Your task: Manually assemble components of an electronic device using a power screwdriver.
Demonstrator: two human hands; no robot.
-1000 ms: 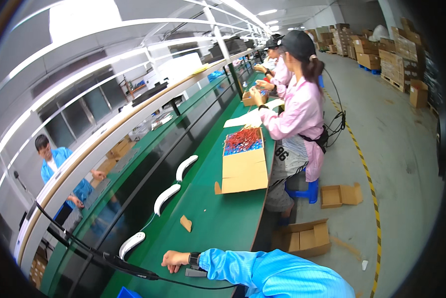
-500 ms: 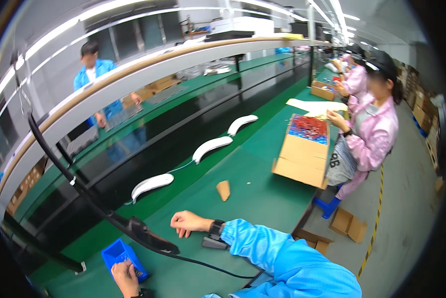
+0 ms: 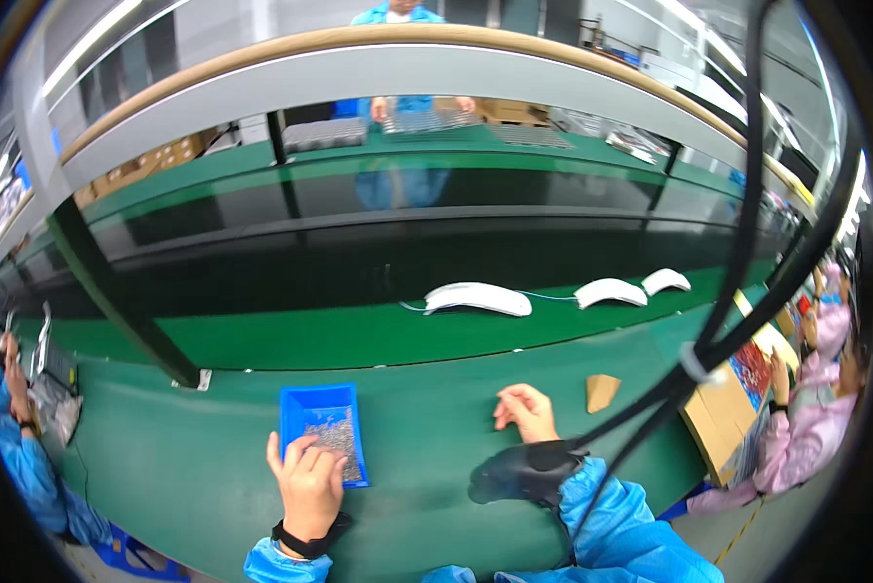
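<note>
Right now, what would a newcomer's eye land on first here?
Probably the bright blue bin of small grey parts on the green table, with the left hand at its near left side. Next might come the three white curved pieces spaced along the green strip beyond, and the black cables cutting down across the right of the view.

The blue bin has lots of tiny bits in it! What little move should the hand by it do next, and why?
Perhaps the left hand could pinch up one small metallic piece, because its fingers already reach over the blue bin holding many, and none can be made out in the right hand.
</note>
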